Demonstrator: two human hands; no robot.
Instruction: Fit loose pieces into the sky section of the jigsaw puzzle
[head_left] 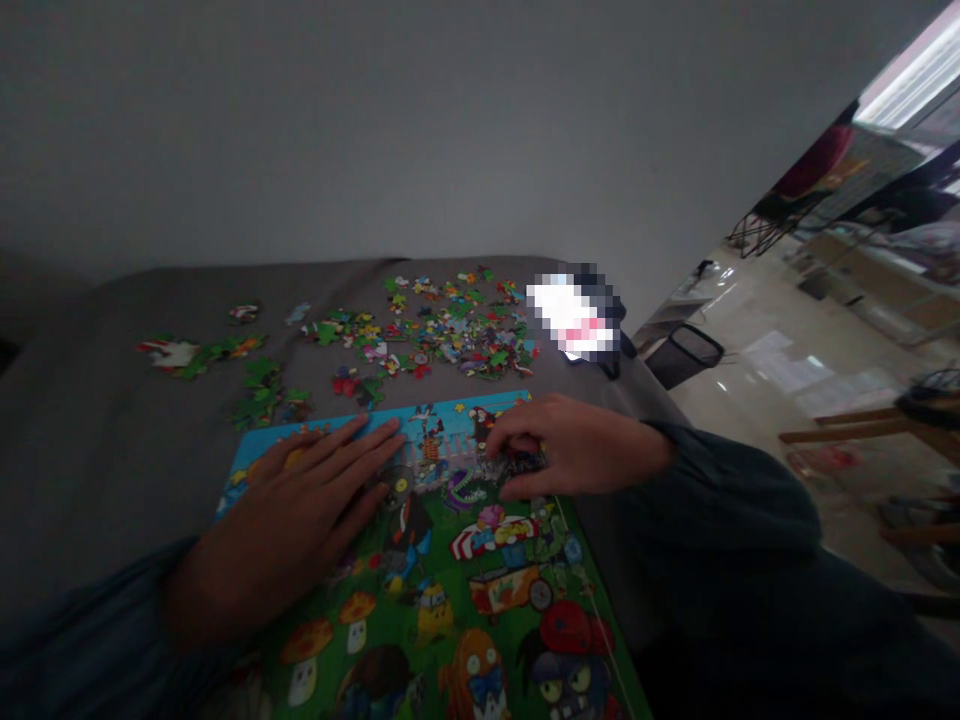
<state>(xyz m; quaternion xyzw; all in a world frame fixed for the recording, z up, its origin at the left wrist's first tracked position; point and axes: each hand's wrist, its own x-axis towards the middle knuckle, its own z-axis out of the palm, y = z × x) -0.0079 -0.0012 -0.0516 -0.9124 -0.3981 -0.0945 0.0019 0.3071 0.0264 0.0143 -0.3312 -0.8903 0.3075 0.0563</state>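
Observation:
A colourful cartoon picture board (450, 590) lies on the grey cloth, with a blue strip along its far edge and green below. My left hand (300, 520) rests flat on its upper left part, fingers stretched out and slightly apart. My right hand (562, 445) is at the board's upper right, thumb and fingers curled toward each other over the picture. Whatever may be between those fingertips is too dark and small to make out. Beyond the board, many loose puzzle pieces (465, 335) lie scattered in a heap.
Smaller joined clusters of pieces (172, 353) lie at the left on the grey cloth (97, 430). A blurred bright device (574, 315) stands by the right table edge. A wall rises behind. On the right are a tiled floor, a chair (682, 355) and wooden furniture.

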